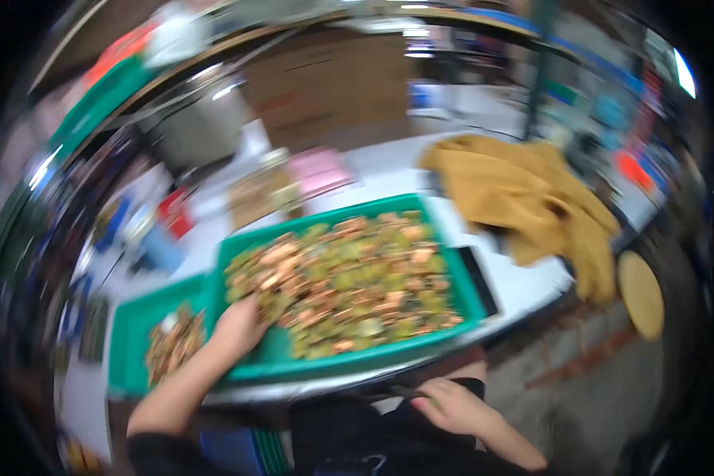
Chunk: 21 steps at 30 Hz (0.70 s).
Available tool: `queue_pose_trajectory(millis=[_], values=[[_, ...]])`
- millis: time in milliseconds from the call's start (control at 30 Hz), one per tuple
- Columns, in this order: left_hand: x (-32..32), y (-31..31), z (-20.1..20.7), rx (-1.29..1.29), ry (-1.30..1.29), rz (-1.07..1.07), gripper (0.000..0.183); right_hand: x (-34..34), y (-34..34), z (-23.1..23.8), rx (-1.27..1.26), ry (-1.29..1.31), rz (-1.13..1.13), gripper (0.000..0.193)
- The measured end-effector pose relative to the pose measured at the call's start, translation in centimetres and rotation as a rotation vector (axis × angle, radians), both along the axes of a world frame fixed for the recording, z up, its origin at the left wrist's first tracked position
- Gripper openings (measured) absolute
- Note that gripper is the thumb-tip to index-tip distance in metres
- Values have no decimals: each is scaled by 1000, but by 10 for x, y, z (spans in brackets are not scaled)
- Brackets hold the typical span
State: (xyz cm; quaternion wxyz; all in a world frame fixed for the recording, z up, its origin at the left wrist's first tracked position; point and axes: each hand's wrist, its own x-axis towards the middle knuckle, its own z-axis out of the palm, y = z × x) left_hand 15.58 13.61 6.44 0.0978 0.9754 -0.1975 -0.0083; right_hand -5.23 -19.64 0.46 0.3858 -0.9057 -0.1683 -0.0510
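A large green tray (pixel 389 349) holds a spread of small copper-coloured and yellow-green pieces (pixel 349 278), too blurred to name. My left hand (pixel 242 325) reaches into its near left corner against the pieces; its fingertips are hidden among them. A patch of bare tray floor shows beside that hand. Under my left forearm, a smaller green tray (pixel 123 349) contains a heap of copper-coloured pieces (pixel 174 341). My right hand (pixel 452 408) is low over my lap, below the table edge, with its fingers curled. A small dark tip shows beside them, but what they hold is unclear.
A mustard-coloured cloth (pixel 523 198) lies on the table's right side. Behind the large tray are a pink packet (pixel 321 170), a jar (pixel 285 194) and a large cardboard box (pixel 333 87). A light-blue cup (pixel 155 238) stands at left. A round stool seat (pixel 641 295) is at right.
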Motion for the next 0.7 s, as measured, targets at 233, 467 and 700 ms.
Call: queue_pose_trajectory(millis=[233,467,700], values=[[7,13,-8,-264,-1,11,26,-3,14,1,-24,155,28,14],[2,18,-16,-390,28,133,32,-5,14,-2,16,213,5,13],[-26,9,29,-985,388,387,29,-9,9,-6,65,215,-20,12]])
